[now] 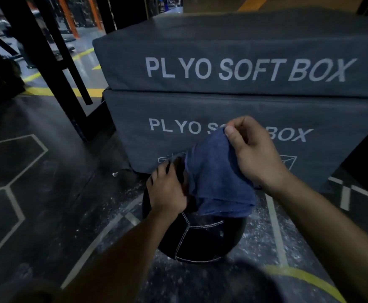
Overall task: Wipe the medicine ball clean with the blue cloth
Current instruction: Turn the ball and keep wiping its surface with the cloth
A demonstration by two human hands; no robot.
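Observation:
A black medicine ball [202,239] with white stitched seams rests on the gym floor just in front of me. The blue cloth [217,180] drapes over its top and far side. My right hand [253,154] pinches the cloth's upper edge between thumb and fingers and holds it lifted above the ball. My left hand [167,189] presses on the ball's upper left, fingers curled around the cloth's left edge. The ball's top is hidden under the cloth and both hands.
Two stacked grey plyo soft boxes [233,68] stand right behind the ball. A black rack frame [54,68] rises at the left. The dark floor [36,193] carries white hexagon lines, yellow stripes and white dust around the ball.

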